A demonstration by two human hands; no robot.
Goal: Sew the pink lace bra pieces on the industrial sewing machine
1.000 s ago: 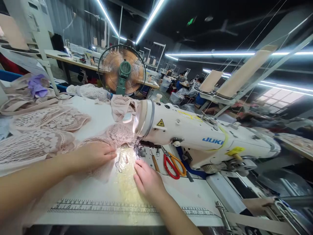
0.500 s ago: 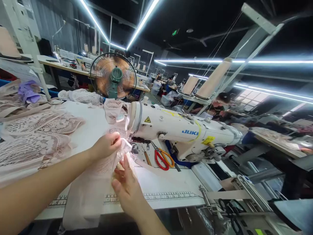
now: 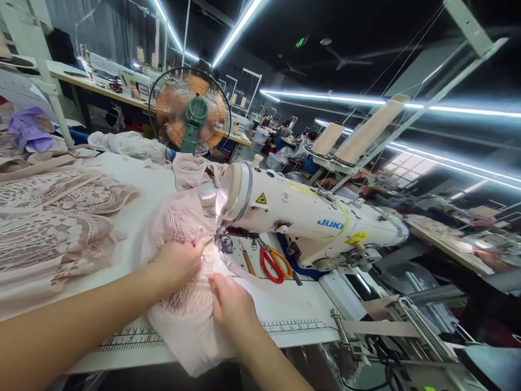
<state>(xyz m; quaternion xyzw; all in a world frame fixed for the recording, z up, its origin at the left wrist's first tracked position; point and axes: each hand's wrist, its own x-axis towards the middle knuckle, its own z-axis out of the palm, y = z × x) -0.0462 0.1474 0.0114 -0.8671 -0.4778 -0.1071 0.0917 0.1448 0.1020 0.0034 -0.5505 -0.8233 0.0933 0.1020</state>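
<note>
A pale pink lace garment piece [image 3: 183, 217] lies across the sewing table, with its edge at the needle area of the white JUKI sewing machine [image 3: 277, 203]. My left hand [image 3: 181, 263] is closed on the lace just left of the needle, fingertips pinching the fabric. Nearer to me, my right hand [image 3: 234, 301] pinches the same garment piece between thumb and fingers. Its lower part hangs toward the table's front edge. The fabric right under the presser foot is partly hidden by glare and the machine head.
Red-handled and orange-handled scissors [image 3: 275, 264] lie beside a wooden-handled tool [image 3: 247, 262] under the machine arm. Stacked lace pieces [image 3: 61, 239] cover the table's left side. A fan [image 3: 191, 111] stands behind. Thread cones [image 3: 368, 130] rise at the right; a ruler strip [image 3: 293, 327] runs along the front edge.
The lace piece has been lowered from a raised, bunched hold and spread at the needle. My left hand has moved down; my right hand has turned over, shifting right.
</note>
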